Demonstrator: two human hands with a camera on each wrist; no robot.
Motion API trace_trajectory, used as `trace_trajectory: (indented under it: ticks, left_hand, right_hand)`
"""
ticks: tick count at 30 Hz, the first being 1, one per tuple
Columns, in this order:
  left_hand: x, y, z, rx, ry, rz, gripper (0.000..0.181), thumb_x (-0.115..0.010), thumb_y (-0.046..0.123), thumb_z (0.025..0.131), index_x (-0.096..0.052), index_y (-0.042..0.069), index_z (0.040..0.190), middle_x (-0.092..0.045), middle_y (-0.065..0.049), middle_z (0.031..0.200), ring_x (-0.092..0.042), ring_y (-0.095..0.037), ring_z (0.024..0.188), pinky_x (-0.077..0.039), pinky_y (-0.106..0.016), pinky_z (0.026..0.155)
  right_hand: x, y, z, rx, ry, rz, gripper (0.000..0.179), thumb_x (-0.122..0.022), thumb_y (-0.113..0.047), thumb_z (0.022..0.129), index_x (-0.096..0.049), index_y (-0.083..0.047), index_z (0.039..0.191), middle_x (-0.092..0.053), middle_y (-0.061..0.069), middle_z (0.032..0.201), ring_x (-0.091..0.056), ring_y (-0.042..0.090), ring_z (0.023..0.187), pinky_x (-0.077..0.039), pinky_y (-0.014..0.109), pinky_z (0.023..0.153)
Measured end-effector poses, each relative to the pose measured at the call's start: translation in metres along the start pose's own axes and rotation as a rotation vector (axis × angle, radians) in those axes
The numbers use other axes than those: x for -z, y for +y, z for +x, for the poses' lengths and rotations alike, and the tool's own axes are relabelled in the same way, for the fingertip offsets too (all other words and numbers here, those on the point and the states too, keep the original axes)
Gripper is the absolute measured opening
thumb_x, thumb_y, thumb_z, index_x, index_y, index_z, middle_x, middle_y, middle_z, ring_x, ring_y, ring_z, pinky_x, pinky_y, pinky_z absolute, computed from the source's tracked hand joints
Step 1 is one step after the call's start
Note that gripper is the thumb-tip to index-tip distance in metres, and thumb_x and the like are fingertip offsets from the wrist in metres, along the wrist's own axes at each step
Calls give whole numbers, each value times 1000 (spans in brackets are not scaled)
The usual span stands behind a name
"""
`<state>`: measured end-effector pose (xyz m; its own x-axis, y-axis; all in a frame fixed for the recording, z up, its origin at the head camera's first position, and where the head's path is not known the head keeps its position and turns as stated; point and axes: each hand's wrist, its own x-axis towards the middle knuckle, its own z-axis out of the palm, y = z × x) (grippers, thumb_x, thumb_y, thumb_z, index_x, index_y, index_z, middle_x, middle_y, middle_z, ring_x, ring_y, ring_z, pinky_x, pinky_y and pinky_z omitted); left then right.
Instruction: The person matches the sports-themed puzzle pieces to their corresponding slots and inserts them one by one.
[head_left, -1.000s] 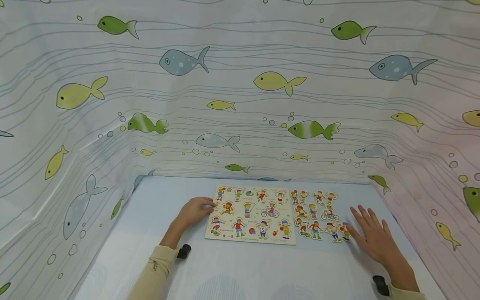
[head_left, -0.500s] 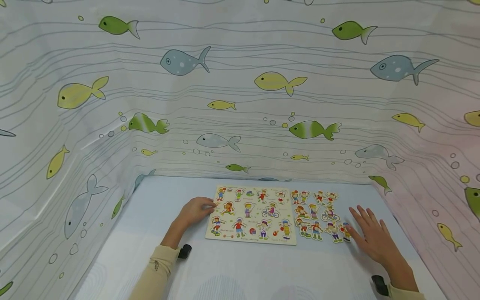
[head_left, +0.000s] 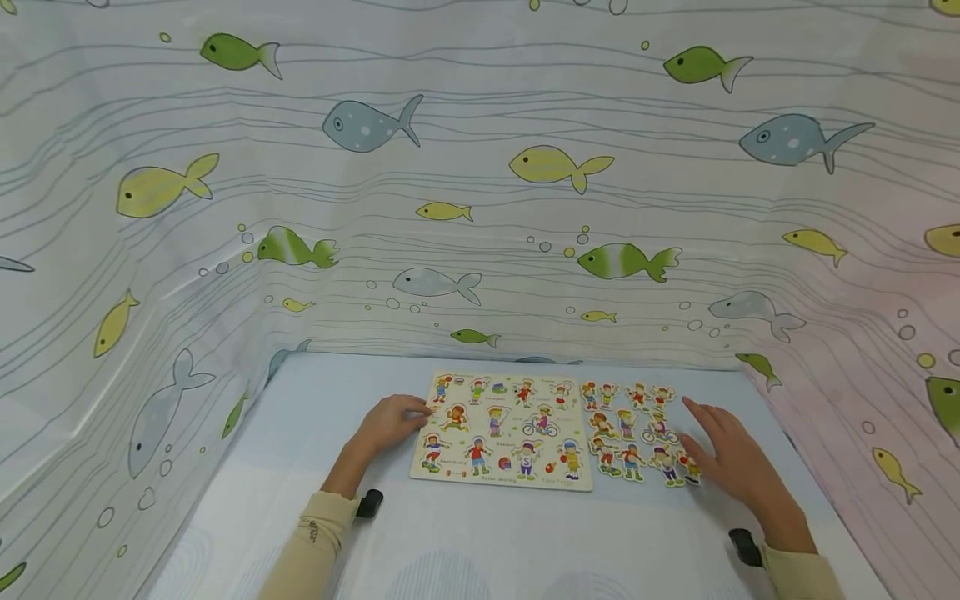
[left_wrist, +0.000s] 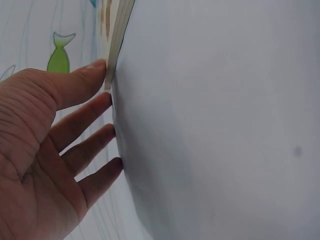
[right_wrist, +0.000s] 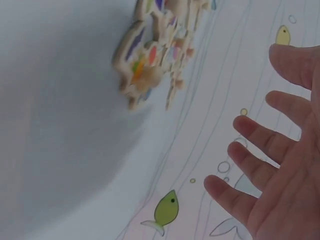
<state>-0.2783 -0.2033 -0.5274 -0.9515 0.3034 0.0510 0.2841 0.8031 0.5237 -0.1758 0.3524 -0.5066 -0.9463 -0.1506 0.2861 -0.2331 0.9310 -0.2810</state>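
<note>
A flat puzzle board (head_left: 468, 442) printed with children playing sports lies on the table. My left hand (head_left: 390, 423) is at its left side, with the thumb touching the board's edge (left_wrist: 120, 35) and the other fingertips down at the tabletop in the left wrist view. Right of the board, loose wooden puzzle pieces (head_left: 632, 458) are laid out in rows, among them a cyclist piece (head_left: 658, 429). My right hand (head_left: 731, 458) hovers by the right end of these rows, fingers spread and holding nothing; its thumb overlaps the nearest right piece (head_left: 690, 467) in the head view.
A pale blue and white cloth covers the table (head_left: 450, 542). Fish-patterned fabric walls (head_left: 495, 242) enclose the back and both sides. Black bands with small units sit at both wrists, below beige sleeves (head_left: 315, 533).
My right hand has shifted left and turned, bringing its fingers closer to the pieces. The left hand, the board and the pieces stay where they were.
</note>
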Motion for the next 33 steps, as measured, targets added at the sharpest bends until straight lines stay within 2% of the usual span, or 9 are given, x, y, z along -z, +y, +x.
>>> trace_trajectory:
  ticks: [3, 6, 11, 15, 19, 25, 33]
  left_hand:
    - [0, -1, 0, 0, 2, 5, 16, -74, 18, 89, -78, 13, 104, -67, -9, 122, -57, -33, 122, -40, -52, 106]
    - [0, -2, 0, 5, 4, 13, 16, -74, 18, 89, -77, 13, 104, -67, -9, 123, -57, -33, 122, -40, -52, 106]
    - [0, -2, 0, -3, 7, 23, 16, -74, 17, 89, -77, 13, 104, -67, -10, 123, -57, -34, 121, -41, -52, 105]
    - [1, -2, 1, -13, 13, 25, 16, -75, 17, 88, -78, 13, 103, -68, -10, 122, -58, -33, 120, -42, -51, 105]
    - [2, -1, 1, -13, 14, 27, 15, -75, 16, 88, -78, 13, 102, -68, -10, 121, -59, -34, 119, -42, -52, 104]
    - [1, -2, 2, 11, 3, 33, 14, -75, 18, 88, -78, 15, 102, -68, -9, 122, -58, -33, 120, -41, -51, 106]
    - [1, 2, 1, -2, 0, 32, 14, -75, 17, 88, -78, 13, 101, -68, -10, 120, -58, -33, 120, -41, -51, 106]
  right_hand:
    - [2, -5, 12, -36, -50, 30, 68, -62, -35, 97, -32, -13, 154, -43, 30, 139, -38, 52, 127, -35, 73, 96]
    - [3, -12, 25, -53, -78, 46, 64, -61, -36, 98, -36, -14, 152, -49, 29, 135, -45, 50, 122, -42, 71, 91]
    - [0, -21, 43, -17, -66, 45, 56, -65, -32, 96, -47, -11, 145, -62, 18, 114, -59, 35, 101, -53, 54, 75]
    - [-2, -29, 57, 5, -80, 48, 53, -67, -29, 95, -50, -10, 143, -62, 9, 102, -58, 27, 90, -51, 41, 66]
    - [-7, -34, 72, 23, -95, 61, 51, -65, -30, 96, -52, -10, 141, -60, 3, 96, -55, 23, 83, -45, 35, 62]
    - [-17, -41, 91, 38, -150, 98, 49, -63, -34, 97, -54, -11, 140, -59, -2, 90, -50, 16, 77, -42, 33, 60]
    - [-35, -40, 108, 32, -201, 145, 43, -67, -27, 95, -60, -12, 135, -54, -4, 77, -46, 15, 63, -38, 31, 50]
